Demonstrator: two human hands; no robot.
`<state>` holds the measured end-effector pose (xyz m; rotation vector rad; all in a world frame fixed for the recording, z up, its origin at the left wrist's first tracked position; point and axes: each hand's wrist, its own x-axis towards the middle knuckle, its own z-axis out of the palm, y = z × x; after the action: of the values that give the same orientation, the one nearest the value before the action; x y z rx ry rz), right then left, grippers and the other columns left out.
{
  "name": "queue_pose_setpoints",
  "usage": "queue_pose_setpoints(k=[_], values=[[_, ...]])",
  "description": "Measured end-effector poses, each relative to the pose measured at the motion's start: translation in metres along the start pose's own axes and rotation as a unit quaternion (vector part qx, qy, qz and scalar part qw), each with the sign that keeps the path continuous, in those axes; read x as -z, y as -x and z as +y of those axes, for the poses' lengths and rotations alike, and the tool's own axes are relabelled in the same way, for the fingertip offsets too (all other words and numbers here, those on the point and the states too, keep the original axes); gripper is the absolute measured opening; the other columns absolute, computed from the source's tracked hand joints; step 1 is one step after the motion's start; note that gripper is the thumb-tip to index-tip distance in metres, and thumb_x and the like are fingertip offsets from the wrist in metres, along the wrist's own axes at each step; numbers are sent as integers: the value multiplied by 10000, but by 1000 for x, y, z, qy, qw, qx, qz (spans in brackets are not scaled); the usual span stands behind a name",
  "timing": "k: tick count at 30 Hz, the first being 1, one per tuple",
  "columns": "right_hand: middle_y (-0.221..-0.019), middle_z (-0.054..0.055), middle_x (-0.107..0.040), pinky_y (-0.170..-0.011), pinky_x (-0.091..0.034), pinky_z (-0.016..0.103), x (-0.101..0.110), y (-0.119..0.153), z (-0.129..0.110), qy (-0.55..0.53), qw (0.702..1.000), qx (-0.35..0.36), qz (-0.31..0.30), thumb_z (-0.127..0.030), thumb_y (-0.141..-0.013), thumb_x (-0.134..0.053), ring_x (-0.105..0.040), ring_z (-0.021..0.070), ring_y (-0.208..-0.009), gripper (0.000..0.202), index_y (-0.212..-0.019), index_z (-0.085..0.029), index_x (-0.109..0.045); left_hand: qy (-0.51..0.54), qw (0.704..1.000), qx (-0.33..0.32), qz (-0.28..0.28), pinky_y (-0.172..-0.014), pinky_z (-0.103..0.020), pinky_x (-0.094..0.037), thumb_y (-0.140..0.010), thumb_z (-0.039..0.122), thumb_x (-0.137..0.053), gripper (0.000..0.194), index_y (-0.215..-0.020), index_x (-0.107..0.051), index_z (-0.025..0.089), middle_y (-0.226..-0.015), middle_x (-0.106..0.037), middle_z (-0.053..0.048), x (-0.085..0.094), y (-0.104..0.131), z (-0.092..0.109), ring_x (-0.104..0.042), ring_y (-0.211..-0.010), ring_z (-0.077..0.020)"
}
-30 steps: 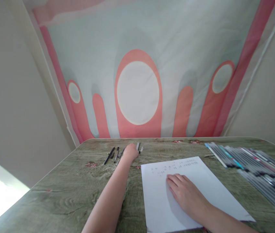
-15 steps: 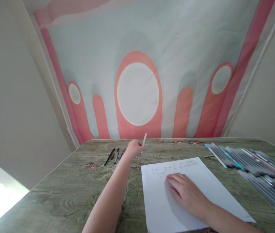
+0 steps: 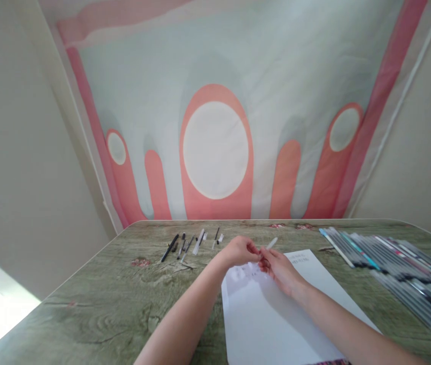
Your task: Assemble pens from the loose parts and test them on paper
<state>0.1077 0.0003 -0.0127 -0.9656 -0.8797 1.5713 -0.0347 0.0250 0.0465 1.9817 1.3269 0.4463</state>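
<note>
Over the top part of a white sheet of paper [image 3: 253, 319], my two hands meet. My left hand [image 3: 240, 251] is closed, its thumb and fingers pinched at the near end of a whitish pen [image 3: 272, 243]. Fingers of my right hand [image 3: 279, 268] are also closed round the pen, whose pale end sticks out beyond them, tilted up to the right. The pen's lower part is hidden by the fingers. Handwriting [image 3: 299, 257] shows along the paper's top edge, partly covered by the hands.
Left of the paper lie a black pen [image 3: 169, 247], a clear pen barrel [image 3: 198, 242] and several small pen parts. Many grey pens [image 3: 382, 248] lie in rows at the right. The wood-patterned table [image 3: 105, 304] ends before a pink and pale wall hanging [image 3: 215, 208].
My left hand has come back and to the right with the pen, from the table's far side to the paper. My right hand has lifted from the paper and joined it.
</note>
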Motion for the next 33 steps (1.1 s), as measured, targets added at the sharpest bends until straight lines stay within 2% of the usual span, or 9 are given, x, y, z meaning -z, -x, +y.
queue_pose_setpoints(k=[2, 5, 8, 11, 15, 20, 24, 29, 33], values=[[-594, -9, -563, -508, -412, 203, 2, 3, 5, 7, 1000, 16, -4, -456, -649, -650, -509, 90, -537, 316, -684, -151, -576, -28, 999, 12, -13, -480, -182, -404, -628, 339, -560, 255, -747, -655, 134, -651, -650, -35, 14, 1, -5, -574, -581, -128], [-603, -11, -566, -524, -411, 209, 3, 9, 6, 19, 999, 31, -13, -486, -650, -638, -506, 92, -543, 346, -717, -151, -587, -156, 981, 81, 80, -531, -185, -412, -627, 276, -556, 172, -703, -660, 162, -658, -656, -24, 40, 1, -22, -590, -617, -132], [-607, -13, -566, -524, -408, 208, 3, 11, 4, 23, 999, 34, -22, -488, -655, -634, -500, 88, -536, 350, -738, -151, -595, -205, 963, 134, 115, -586, -222, -426, -605, 214, -558, 129, -652, -656, 145, -658, -658, -61, 61, 0, -47, -600, -656, -169], [-601, -17, -560, -508, -403, 195, 5, 10, 4, 10, 999, 28, -20, -472, -659, -640, -495, 82, -531, 337, -748, -150, -597, -242, 944, 182, 134, -619, -239, -434, -597, 191, -558, 117, -641, -656, 144, -691, -666, -87, 68, -1, -71, -610, -704, -195], [-593, -19, -549, -484, -392, 175, 6, 8, 2, -19, 999, 15, -27, -439, -664, -654, -483, 68, -517, 317, -755, -140, -600, -266, 930, 212, 141, -643, -214, -438, -613, 176, -543, 139, -684, -661, 153, -737, -675, -96, 62, -6, -88, -615, -779, -194], [-600, -19, -557, -478, -392, 162, 8, 7, 1, -48, 998, 12, -43, -401, -686, -651, -482, 57, -515, 277, -755, -137, -606, -281, 919, 232, 151, -682, -230, -443, -640, 245, -538, 226, -788, -659, 125, -850, -669, -148, 55, -13, -97, -607, -866, -222], [-631, -10, -582, -485, -410, 160, 11, 6, 1, -73, 996, 4, -49, -359, -700, -651, -496, 56, -522, 242, -785, -136, -610, -284, 913, 248, 155, -663, -234, -444, -614, 308, -566, 305, -839, -650, 119, -915, -655, -168, 54, -14, -99, -608, -860, -236], [-670, 31, -632, -480, -437, 174, 11, 3, 1, -111, 994, -8, -17, -250, -744, -612, -520, 74, -522, 163, -861, -140, -584, -273, 914, 252, 162, -592, -220, -423, -595, 300, -567, 271, -777, -658, 121, -819, -667, -146, 64, -10, -94, -617, -780, -226], [-658, 58, -650, -458, -444, 187, 11, 2, 0, -125, 992, -18, 3, -189, -793, -533, -530, 87, -492, 75, -848, -146, -561, -259, 924, 220, 176, -560, -218, -393, -633, 287, -517, 233, -703, -657, 114, -680, -653, -105, 78, -5, -79, -604, -702, -198]])
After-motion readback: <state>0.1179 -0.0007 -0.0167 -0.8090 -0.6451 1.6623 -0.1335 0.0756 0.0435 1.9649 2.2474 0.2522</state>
